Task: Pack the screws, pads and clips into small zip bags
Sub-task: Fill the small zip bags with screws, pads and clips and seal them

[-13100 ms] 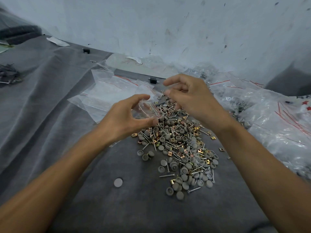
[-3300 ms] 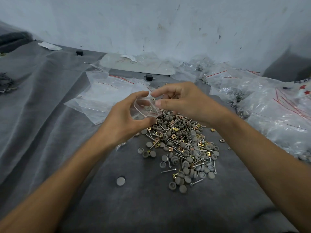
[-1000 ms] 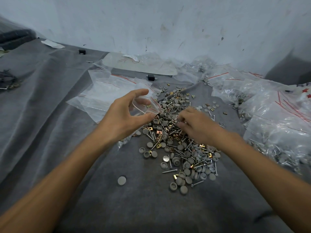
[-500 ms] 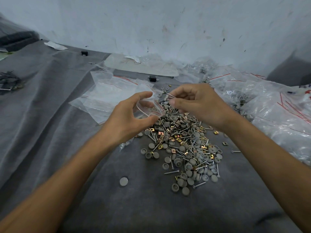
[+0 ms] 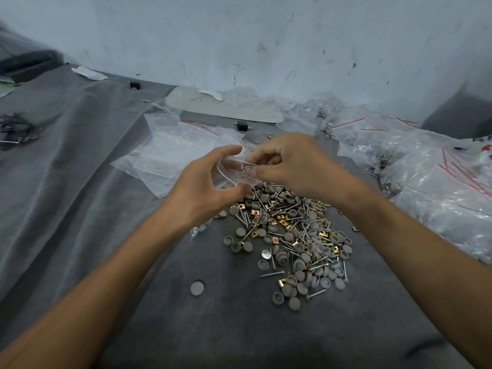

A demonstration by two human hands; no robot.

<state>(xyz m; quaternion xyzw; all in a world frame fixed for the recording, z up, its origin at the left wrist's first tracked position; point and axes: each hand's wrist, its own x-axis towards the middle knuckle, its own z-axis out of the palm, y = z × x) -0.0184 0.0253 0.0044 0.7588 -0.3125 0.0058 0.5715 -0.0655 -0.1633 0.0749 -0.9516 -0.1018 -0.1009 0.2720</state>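
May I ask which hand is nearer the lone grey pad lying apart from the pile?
Left. The left hand, gripping the zip bag, is beyond the lone pad; the right hand, pinching a screw at the bag's mouth, is farther back and to the right.

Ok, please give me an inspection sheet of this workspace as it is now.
Surface: grey cloth, wrinkled at left.
Job's things: mixed pile of screws, pads and clips at centre; small zip bag, held open; stack of empty bags behind it.
Clutter: one stray pad near the pile; filled bags heaped at right.
Grips: left hand holds the bag's mouth; right hand pinches a screw at it.
Cables: dark tangled bundle far left, kind unclear.
Surroundings: scuffed white wall behind.
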